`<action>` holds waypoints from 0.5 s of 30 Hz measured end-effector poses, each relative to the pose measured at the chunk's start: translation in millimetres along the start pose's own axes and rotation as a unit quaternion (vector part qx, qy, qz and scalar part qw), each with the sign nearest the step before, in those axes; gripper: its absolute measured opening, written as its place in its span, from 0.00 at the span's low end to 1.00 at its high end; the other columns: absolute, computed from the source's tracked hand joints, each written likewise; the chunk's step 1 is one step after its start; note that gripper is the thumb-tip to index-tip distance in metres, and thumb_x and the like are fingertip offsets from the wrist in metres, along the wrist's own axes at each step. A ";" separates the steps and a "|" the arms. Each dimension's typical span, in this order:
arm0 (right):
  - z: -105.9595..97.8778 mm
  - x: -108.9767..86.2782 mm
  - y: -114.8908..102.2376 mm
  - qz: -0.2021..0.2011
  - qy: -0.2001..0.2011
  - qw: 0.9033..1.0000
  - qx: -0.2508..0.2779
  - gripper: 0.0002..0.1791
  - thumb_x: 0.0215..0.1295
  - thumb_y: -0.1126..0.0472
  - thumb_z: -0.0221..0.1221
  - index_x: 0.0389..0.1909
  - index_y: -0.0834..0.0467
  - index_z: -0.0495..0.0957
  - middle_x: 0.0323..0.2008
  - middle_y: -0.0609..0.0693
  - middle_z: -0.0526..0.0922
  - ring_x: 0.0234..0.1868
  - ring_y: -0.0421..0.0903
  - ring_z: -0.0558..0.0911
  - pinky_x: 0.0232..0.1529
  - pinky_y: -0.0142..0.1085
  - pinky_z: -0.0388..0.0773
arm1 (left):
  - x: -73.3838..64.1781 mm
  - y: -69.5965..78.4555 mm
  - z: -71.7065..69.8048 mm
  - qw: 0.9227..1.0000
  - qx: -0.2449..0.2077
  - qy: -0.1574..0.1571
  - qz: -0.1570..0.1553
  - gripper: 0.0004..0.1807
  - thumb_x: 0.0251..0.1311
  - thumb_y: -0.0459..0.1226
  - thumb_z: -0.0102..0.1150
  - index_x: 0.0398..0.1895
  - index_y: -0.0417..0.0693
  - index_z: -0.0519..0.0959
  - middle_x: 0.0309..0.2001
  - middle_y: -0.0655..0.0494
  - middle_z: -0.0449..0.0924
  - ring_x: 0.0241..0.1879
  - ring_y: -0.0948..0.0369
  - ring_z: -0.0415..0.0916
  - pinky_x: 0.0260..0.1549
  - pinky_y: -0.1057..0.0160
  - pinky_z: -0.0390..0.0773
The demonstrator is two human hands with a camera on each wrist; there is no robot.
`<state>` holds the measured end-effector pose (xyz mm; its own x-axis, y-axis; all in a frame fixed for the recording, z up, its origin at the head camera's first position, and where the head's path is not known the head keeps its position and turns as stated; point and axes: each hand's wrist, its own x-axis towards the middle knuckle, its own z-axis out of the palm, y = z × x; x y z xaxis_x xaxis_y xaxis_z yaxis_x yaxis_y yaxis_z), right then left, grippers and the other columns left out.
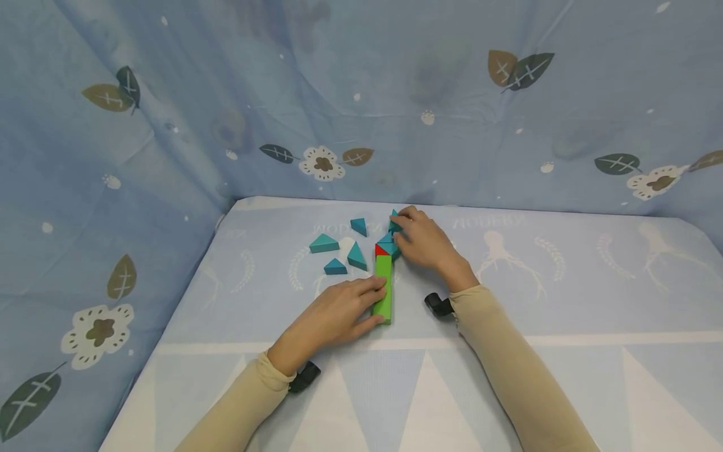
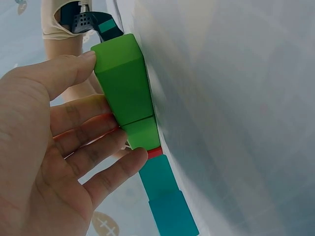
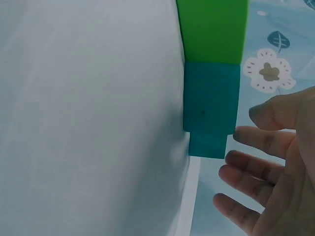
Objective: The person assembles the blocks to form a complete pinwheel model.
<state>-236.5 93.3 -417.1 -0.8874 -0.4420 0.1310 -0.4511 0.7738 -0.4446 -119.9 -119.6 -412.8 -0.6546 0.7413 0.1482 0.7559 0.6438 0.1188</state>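
your loose teal wedges point(image 1: 324, 245): 4
your row's teal blocks point(image 1: 391, 249): 2+, partly hidden
red block point(image 1: 381, 250): 1
green blocks point(image 1: 384, 267): 2+

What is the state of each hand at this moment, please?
Left hand: open, resting against the green blocks.
Right hand: open, close beside the teal blocks; whether it touches them, I cannot tell.
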 end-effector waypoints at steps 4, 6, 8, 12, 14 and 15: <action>-0.3 0.0 0.5 -0.006 -0.005 1.000 -0.003 0.24 0.72 0.58 0.51 0.66 0.61 0.71 0.66 0.58 0.69 0.66 0.56 0.70 0.66 0.52 0.68 | -0.7 0.1 -0.6 1.000 -0.002 -0.001 0.000 0.27 0.63 0.50 0.62 0.59 0.42 0.79 0.64 0.50 0.75 0.63 0.56 0.74 0.60 0.58 0.76; -0.6 0.2 -0.3 -0.011 -0.011 1.000 -0.008 0.24 0.72 0.58 0.51 0.66 0.61 0.71 0.66 0.58 0.69 0.66 0.56 0.70 0.66 0.52 0.68 | -0.7 0.0 -1.0 1.000 -0.003 -0.001 0.000 0.27 0.63 0.50 0.62 0.59 0.42 0.79 0.64 0.50 0.75 0.63 0.56 0.74 0.60 0.58 0.76; -1.2 0.4 -1.5 -0.015 -0.016 1.000 -0.012 0.24 0.73 0.58 0.51 0.66 0.61 0.71 0.66 0.59 0.69 0.66 0.56 0.70 0.67 0.52 0.67 | -0.5 -0.1 -1.2 1.000 -0.003 0.001 0.001 0.27 0.63 0.50 0.62 0.59 0.42 0.79 0.64 0.50 0.75 0.63 0.56 0.74 0.60 0.58 0.76; -2.5 0.7 -3.1 -0.021 -0.025 0.999 -0.019 0.24 0.73 0.57 0.52 0.67 0.61 0.71 0.67 0.58 0.69 0.67 0.56 0.69 0.67 0.53 0.67 | 0.4 -0.4 -0.9 1.000 -0.003 0.003 0.002 0.26 0.63 0.49 0.62 0.59 0.42 0.79 0.64 0.50 0.75 0.63 0.56 0.74 0.60 0.59 0.76; -3.3 0.8 -3.5 -0.024 -0.030 0.999 -0.017 0.24 0.73 0.57 0.52 0.67 0.60 0.70 0.67 0.58 0.68 0.68 0.56 0.68 0.67 0.53 0.66 | 0.5 -0.6 -0.7 1.000 -0.002 0.001 0.001 0.26 0.63 0.49 0.62 0.59 0.42 0.79 0.64 0.50 0.75 0.63 0.56 0.74 0.60 0.58 0.76; -3.4 0.9 -3.4 -0.026 -0.032 0.999 -0.016 0.24 0.73 0.58 0.52 0.67 0.60 0.70 0.68 0.58 0.68 0.68 0.56 0.68 0.67 0.53 0.66 | 0.5 -0.7 -0.8 1.000 -0.001 0.000 0.001 0.27 0.63 0.50 0.62 0.59 0.42 0.79 0.64 0.50 0.75 0.63 0.56 0.74 0.60 0.58 0.76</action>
<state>-236.1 91.9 -412.5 -0.8557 -0.5086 0.0953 -0.4992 0.7629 -0.4108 -120.8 -119.8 -412.0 -0.6538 0.7419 0.1488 0.7567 0.6424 0.1214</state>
